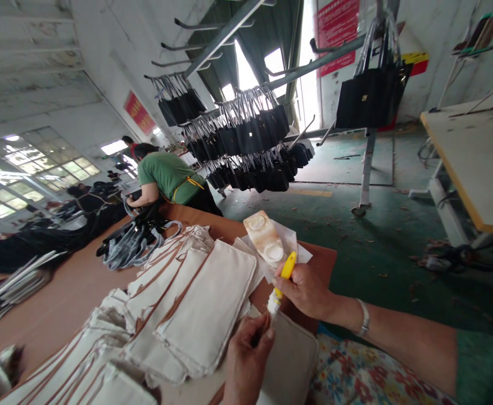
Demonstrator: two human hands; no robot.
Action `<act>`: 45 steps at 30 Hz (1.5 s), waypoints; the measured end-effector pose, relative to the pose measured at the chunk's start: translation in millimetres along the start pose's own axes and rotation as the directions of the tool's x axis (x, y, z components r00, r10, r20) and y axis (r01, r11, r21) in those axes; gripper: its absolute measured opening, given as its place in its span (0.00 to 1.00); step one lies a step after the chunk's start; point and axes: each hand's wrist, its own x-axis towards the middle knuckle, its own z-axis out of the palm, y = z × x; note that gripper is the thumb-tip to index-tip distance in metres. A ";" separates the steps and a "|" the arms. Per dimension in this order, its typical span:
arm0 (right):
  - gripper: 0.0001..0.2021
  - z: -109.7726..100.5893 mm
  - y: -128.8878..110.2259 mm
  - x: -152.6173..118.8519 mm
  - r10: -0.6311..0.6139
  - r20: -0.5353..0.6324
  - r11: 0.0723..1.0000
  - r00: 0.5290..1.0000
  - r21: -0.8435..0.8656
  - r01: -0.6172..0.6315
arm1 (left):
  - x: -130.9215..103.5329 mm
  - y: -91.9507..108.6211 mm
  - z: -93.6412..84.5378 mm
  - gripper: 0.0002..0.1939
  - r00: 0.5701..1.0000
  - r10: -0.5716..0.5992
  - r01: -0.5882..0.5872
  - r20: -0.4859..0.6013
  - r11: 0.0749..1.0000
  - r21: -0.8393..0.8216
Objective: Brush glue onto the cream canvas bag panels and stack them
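Note:
My right hand point(307, 289) grips a yellow-handled brush point(287, 269), its bristles pointing down and coated in thick white paste. Close below the bristles, my left hand point(248, 357) is closed in a pinch at the brown upper edge of a cream fabric panel point(294, 354). Its fingers partly hide that edge. The panel lies near my lap. To the left, cream fabric pieces point(212, 292) with brown edges overlap in long stacks. Beyond the brush rests a stained, light-coloured container point(265, 236) with white paste on it, on top of white sheets point(288, 239).
The brown tabletop point(73, 298) carries black bags with wrapped handles point(136, 242) farther back. A person in green point(170, 177) bends over the far end. Racks of black bags point(250, 132) stand ahead. Another table point(474, 152) is at right, with scraps on the floor.

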 end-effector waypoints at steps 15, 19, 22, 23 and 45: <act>0.08 -33.4 -13.3 -7.8 0.130 0.043 0.976 0.991 0.173 -0.135 | -41.6 3.0 40.3 0.05 0.693 0.700 -0.508 -0.173 0.644 0.572; 0.10 -32.0 -30.5 -14.7 0.007 0.135 0.993 0.991 0.113 -0.022 | -43.4 3.0 41.0 0.05 0.657 0.739 -0.497 -0.150 0.574 0.651; 0.10 -32.9 -41.4 -20.3 -0.086 0.213 0.996 0.973 0.039 0.080 | -43.5 1.1 41.7 0.05 0.634 0.758 -0.468 -0.152 0.533 0.705; 0.10 -33.2 -43.5 -22.9 -0.116 0.232 0.993 0.966 0.018 0.115 | -43.3 -0.1 42.2 0.05 0.630 0.761 -0.457 -0.158 0.527 0.717; 0.07 -62.0 -60.5 -47.8 -0.238 0.090 0.965 0.967 -0.091 0.246 | -53.5 -27.8 27.6 0.18 0.799 0.533 -0.141 -0.278 0.616 0.775</act>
